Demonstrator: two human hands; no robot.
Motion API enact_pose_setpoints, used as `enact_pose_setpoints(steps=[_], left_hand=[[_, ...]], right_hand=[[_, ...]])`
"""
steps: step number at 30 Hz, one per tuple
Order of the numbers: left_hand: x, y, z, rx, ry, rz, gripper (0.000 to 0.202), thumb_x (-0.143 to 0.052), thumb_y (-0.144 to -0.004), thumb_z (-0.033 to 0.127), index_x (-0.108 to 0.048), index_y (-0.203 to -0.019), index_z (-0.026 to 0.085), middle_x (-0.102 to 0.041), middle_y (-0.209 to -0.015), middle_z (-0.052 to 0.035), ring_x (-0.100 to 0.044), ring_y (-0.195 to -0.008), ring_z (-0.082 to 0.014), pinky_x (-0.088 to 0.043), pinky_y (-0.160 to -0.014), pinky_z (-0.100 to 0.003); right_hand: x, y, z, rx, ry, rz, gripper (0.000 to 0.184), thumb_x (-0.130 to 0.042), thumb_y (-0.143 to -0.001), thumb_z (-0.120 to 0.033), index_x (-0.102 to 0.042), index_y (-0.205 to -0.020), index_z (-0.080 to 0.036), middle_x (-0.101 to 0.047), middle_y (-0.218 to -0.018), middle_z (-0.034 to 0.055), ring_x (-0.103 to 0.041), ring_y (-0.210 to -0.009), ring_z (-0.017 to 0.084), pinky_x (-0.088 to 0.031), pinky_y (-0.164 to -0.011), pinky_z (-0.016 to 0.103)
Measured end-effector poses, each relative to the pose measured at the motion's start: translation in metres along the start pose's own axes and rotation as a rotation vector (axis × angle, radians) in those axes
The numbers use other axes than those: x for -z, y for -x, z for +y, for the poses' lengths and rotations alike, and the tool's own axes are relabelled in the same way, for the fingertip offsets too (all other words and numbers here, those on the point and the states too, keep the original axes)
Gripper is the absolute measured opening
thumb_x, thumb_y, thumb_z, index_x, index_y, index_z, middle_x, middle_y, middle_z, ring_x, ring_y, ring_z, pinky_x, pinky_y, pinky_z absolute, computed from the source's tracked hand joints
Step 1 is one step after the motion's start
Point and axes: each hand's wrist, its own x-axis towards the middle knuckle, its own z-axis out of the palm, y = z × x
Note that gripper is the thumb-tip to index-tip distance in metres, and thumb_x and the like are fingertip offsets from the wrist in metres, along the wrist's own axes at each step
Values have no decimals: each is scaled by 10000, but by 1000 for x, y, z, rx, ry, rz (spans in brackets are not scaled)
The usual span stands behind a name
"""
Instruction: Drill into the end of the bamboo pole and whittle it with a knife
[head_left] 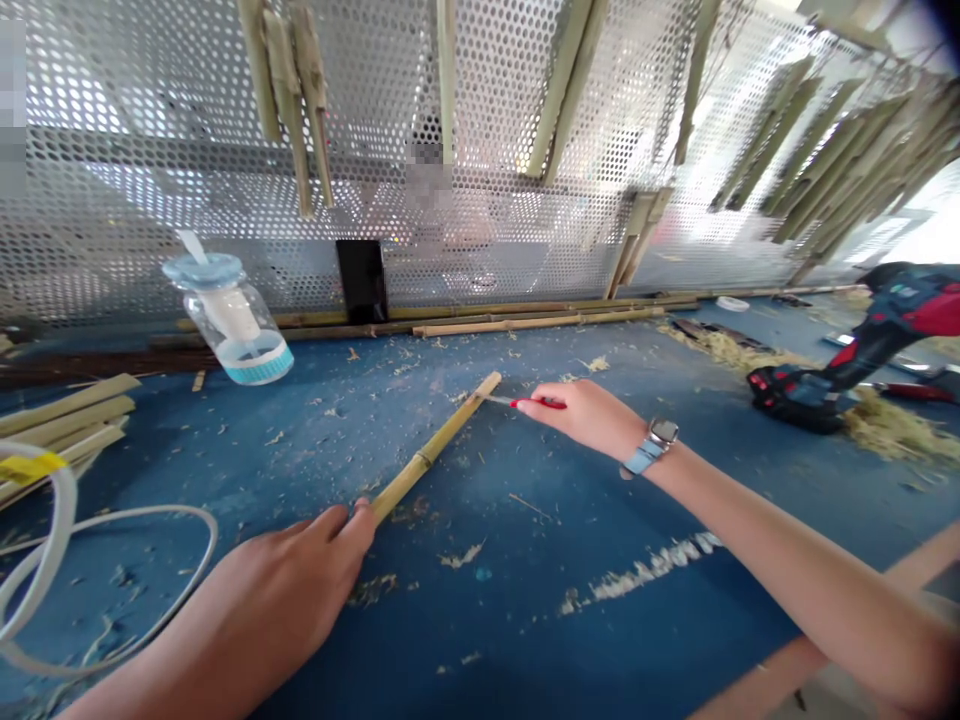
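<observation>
Here we go: my left hand (277, 590) is curled closed around the near end of a bamboo stick (431, 450), which angles away across the blue bench (480, 640). My right hand (577, 415) is pinched tight on a red-handled knife (536, 402), its thin metal blade right beside the stick's far end. Over to the right, a cordless drill (847, 350) lies among bamboo shavings (896, 430), and a glass jar (229, 320) stands further back on the left!
</observation>
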Motion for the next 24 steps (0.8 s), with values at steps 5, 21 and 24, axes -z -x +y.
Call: enact_pose_setpoints(steps=[5,21,24], left_hand=[[2,3,-20,-58,248,96,448,-325,-1090,283,-671,-1367,215,-792,-1291,-115,-820,-1004,-273,-666,-814,-371],[-19,2,-8,-133,54,371,523,-266,-1070,215,-750,-1250,137,-851,-1069,-100,-825,-713,-244,-670,-559,-337],[-21,2,-7,-169,1,477,529,-263,-1080,207,-778,-1172,129,-855,-972,-91,-813,-657,-223,-645,-523,-295]], right_hand=[[3,-1,4,-54,36,43,520,-463,-1036,-632,-715,-883,-204,-532,-565,-12,-419,-483,126,-243,-538,312],[9,6,11,-155,205,211,533,-450,-1015,-669,-712,-882,-224,-570,-580,17,-447,-497,152,-243,-523,305],[7,6,10,-44,34,84,578,-433,-1016,-709,-708,-863,-225,-562,-569,3,-434,-477,137,-248,-514,308]])
